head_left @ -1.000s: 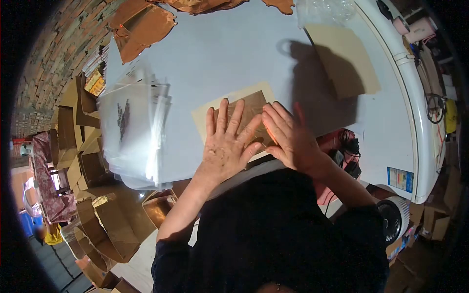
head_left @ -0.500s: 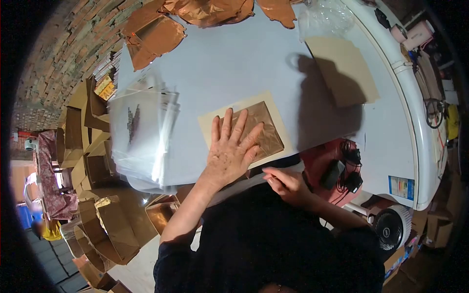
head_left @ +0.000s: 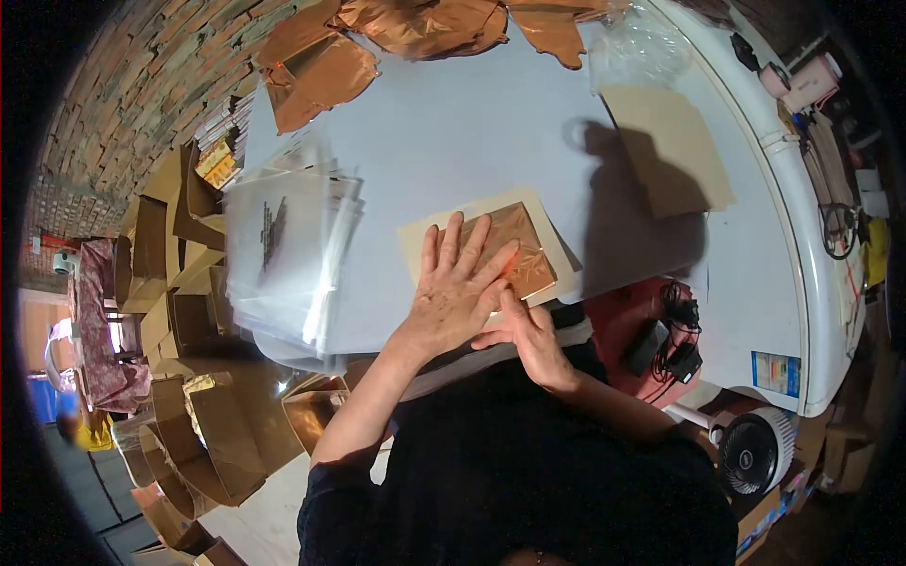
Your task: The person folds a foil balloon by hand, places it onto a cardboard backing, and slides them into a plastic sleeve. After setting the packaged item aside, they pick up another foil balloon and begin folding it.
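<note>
A copper-coloured, creased foil sheet [head_left: 528, 257] lies over a beige card [head_left: 412, 240] near the front edge of the white table. My left hand [head_left: 451, 292] rests flat on the foil's left part, fingers spread, and covers some of foil and card. Close by its thumb, my right hand [head_left: 533, 347] is at the near edge of the foil. One finger of it points up at that edge while the others reach left, apart from it. Whether it touches the card's underside is hidden.
Clear plastic sleeves [head_left: 283, 255] are stacked at the left. More beige cards [head_left: 665, 141] lie at the right, below clear plastic wrap [head_left: 642, 47]. Crumpled copper foil [head_left: 425, 28] lines the far edge. Black adapters [head_left: 646, 344], a fan [head_left: 750, 453] and cardboard boxes [head_left: 231, 439] stand around.
My right hand has moved up and left to the foil's near edge, its fingers extending. My left hand stays flat on the foil. The view has shifted slightly, and the foil now looks brighter.
</note>
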Motion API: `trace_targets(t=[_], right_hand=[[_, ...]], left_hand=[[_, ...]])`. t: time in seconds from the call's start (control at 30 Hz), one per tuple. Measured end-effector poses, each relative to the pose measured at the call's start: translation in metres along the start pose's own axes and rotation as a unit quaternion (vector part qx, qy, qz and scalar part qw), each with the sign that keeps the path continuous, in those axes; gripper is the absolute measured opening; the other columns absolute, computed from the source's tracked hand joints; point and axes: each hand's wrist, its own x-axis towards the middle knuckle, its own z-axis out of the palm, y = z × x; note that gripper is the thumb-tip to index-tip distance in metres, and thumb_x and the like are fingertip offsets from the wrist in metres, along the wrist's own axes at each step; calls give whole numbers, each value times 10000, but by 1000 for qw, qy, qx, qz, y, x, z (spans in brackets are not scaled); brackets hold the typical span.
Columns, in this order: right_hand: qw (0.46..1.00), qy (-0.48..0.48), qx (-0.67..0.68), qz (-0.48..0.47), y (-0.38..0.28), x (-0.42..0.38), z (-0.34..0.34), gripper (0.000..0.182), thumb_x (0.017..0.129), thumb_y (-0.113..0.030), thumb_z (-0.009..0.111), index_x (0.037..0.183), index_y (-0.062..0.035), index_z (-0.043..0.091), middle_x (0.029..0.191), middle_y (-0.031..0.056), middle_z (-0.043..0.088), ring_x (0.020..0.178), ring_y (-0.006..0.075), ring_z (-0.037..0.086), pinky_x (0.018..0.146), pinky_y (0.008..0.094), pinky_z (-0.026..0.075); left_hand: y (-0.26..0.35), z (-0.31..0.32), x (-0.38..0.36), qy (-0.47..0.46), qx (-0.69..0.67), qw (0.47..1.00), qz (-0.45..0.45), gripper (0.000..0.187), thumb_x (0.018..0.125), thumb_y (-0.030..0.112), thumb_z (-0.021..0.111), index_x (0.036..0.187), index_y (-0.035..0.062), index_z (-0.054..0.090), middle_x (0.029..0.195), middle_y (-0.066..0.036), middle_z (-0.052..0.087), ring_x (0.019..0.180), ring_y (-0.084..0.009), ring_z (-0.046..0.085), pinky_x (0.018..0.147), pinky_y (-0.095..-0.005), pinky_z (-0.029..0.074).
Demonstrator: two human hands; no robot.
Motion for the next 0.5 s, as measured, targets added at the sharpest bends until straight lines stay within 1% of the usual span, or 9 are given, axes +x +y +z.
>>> trace_targets(t=[0.07,0.17,0.2,0.27,0.3,0.33,0.43,0.47,0.5], right_hand=[[1000,16,20,16,7,3,0,483,1129,-363,402,1387,39,474,1218,174,629,977,304,724,746,430,643],[999,3,39,-22,13,-12,-4,481,1127,-341,417,1390,56,479,1250,186,626,988,305,722,730,450,643],[998,0,43,-40,21,-19,-10,465,1126,-306,420,1403,63,475,1331,205,587,996,315,719,721,456,654],[992,-21,6,-124,36,-36,-22,440,1126,-255,408,1410,77,466,1388,221,541,1000,329,716,726,459,663],[994,-4,31,-100,36,-40,-26,417,1126,-204,390,1414,93,444,1420,236,503,998,343,715,728,461,670],[995,15,57,-78,36,-44,-30,396,1125,-153,372,1418,109,422,1452,252,466,995,356,714,730,463,677],[997,22,25,-67,35,-45,-40,377,1121,-128,365,1417,104,399,1383,233,504,985,357,718,726,464,678],[994,31,-29,-106,34,-46,-37,364,1117,-148,378,1412,66,392,1276,185,547,960,348,722,717,460,680],[995,34,-5,-90,32,-46,-36,359,1117,-156,384,1406,54,401,1249,171,554,957,345,723,716,458,680]], left_hand=[[2,-3,0,-27,6,1000,-11,566,1094,465,333,1605,228,392,1728,-130,151,1588,-404,50,1277,-551,-4],[7,1,-9,-20,-29,999,-5,642,1096,509,284,1649,183,263,1733,-124,124,1592,-394,25,1276,-553,-24],[10,2,-13,-42,-24,999,-4,715,1094,555,236,1667,137,140,1735,-123,102,1592,-392,1,1281,-532,-41],[15,-13,-18,-58,-160,985,-4,712,1094,532,284,1653,101,185,1719,-151,154,1588,-406,25,1281,-529,-27],[17,-18,-21,-66,-229,971,-4,711,1094,520,308,1646,84,208,1712,-164,181,1586,-413,38,1281,-527,-20],[12,-20,-21,-71,-243,968,1,745,1094,555,287,1637,51,208,1695,-191,218,1584,-398,92,1290,-488,37],[-7,-48,-11,-80,-318,945,-2,751,1094,565,279,1625,36,239,1665,-219,283,1573,-381,172,1285,-483,116],[-16,-53,-9,-56,-324,944,-8,740,1094,562,298,1609,31,284,1647,-232,314,1562,-381,210,1278,-485,148],[-25,-57,-6,-32,-329,944,-11,730,1094,560,317,1592,26,330,1628,-246,345,1550,-381,248,1272,-487,180]])
